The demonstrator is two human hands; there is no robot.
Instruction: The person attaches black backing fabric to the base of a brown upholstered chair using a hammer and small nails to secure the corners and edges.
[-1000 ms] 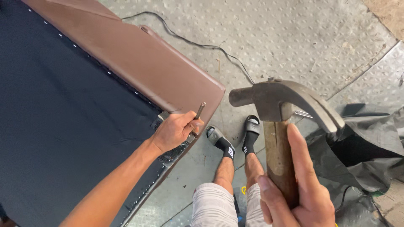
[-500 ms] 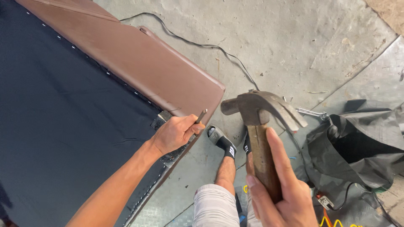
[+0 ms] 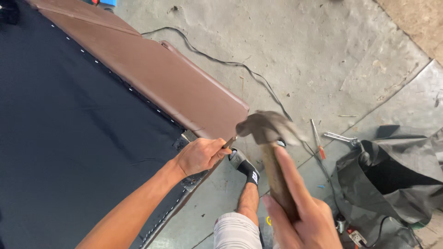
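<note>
While the left hand [image 3: 199, 156] pinches a small metal tool [image 3: 229, 141], the right hand [image 3: 300, 221] clamps an upright hammer [image 3: 270, 138], handle near-to-far, head pointing left.

1. The floor [image 3: 323, 50] is grey sheeting with a fine embossed pattern, marked and dusty, with seams running diagonally at the right.
2. A strip of bare brownish ground [image 3: 422, 23] shows in the top right corner.
3. A thin black cable [image 3: 258, 78] snakes across the floor.
4. A crumpled black bag [image 3: 392, 180] lies at the right.
5. Just beside it lie a screwdriver [image 3: 317, 138] and a wrench [image 3: 340, 137].
6. The light is soft and even.
</note>
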